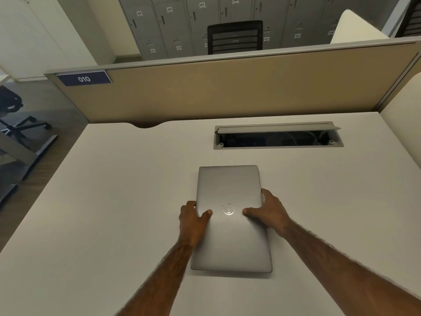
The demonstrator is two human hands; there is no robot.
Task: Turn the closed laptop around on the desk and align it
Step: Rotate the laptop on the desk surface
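Note:
A closed silver laptop (230, 190) lies flat on the white desk (114, 201), with its long sides running away from me and a round logo on the lid. My left hand (193, 221) grips its left long edge, thumb resting on the lid. My right hand (267, 212) holds the right long edge, thumb on the lid near the logo, fingers curled around the side. Both forearms reach in from the bottom of the view.
An open cable tray (278, 136) is set into the desk behind the laptop. A beige partition (227, 92) with a blue "010" label (84, 78) bounds the far edge. A black office chair (234, 37) and grey lockers stand beyond; another chair (13, 110) is at left.

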